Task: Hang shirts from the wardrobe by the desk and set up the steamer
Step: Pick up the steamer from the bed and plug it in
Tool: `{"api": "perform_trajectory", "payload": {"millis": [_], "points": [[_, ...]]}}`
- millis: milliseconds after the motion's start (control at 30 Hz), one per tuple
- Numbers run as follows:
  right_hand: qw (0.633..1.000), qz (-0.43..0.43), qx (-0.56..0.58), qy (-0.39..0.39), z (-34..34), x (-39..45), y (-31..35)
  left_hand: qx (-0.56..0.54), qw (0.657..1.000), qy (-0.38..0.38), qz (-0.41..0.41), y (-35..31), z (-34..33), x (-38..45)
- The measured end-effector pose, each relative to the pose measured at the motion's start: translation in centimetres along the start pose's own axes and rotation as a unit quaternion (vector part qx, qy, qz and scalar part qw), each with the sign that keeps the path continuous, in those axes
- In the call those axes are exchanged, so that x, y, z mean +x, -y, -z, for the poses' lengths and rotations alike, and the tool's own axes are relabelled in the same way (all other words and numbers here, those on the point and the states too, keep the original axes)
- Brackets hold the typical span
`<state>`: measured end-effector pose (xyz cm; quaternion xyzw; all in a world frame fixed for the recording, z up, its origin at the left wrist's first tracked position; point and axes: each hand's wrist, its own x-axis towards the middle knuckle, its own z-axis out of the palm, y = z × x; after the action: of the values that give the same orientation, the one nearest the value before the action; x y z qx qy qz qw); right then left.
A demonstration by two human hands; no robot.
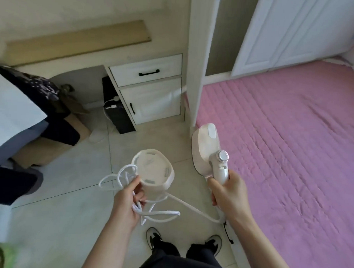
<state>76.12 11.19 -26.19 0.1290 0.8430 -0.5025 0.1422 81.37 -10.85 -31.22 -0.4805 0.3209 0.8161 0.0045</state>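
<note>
Head view: you stand on the tiled floor (68, 220) between the desk (79, 40) and the bed (292, 148) with its pink quilted cover. Your right hand (228, 193) is wrapped around the handle of the white steamer (206, 147), which you hold in the air with its head pointing away from you, near the bed's edge. Your left hand (127, 202) grips a white cup-shaped base (153, 173), its underside turned up toward you, together with loops of the white cord (155, 213). The cord runs from those loops across to the bottom of the steamer handle. Shirts (14, 108) hang at the left edge, by the desk. Under the desk stand a black computer tower (116, 111) and a white drawer unit (149, 86).
</note>
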Motion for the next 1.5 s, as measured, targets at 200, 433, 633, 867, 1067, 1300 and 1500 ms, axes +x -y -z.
{"api": "perform_trajectory", "payload": {"millis": [200,433,633,867,1067,1300,1500], "points": [[0.998,0.041,0.000,0.049,-8.8,-2.0,4.9,-0.024,0.997,-0.020,-0.071,-7.2,7.6,0.0],[0.990,0.079,-0.008,0.121,-16.6,-3.4,9.6,-0.115,0.989,-0.011,-0.094,-13.2,13.6,-0.4],[0.983,0.089,-0.024,0.160,-21.1,-2.3,12.9,-0.165,0.980,-0.023,-0.106,-16.6,16.0,0.2],[0.976,0.110,-0.045,0.185,-25.6,2.5,17.7,-0.172,0.974,-0.052,-0.136,-21.2,15.7,3.7],[0.962,0.152,-0.098,0.206,-28.9,9.0,23.4,-0.159,0.970,-0.087,-0.163,-26.4,12.1,8.6],[0.949,0.171,-0.127,0.234,-32.6,15.7,29.6,-0.212,0.956,-0.089,-0.180,-32.7,8.3,13.3],[0.949,0.150,-0.125,0.246,-37.1,20.1,33.9,-0.254,0.950,-0.061,-0.171,-38.2,8.1,17.1]]}}
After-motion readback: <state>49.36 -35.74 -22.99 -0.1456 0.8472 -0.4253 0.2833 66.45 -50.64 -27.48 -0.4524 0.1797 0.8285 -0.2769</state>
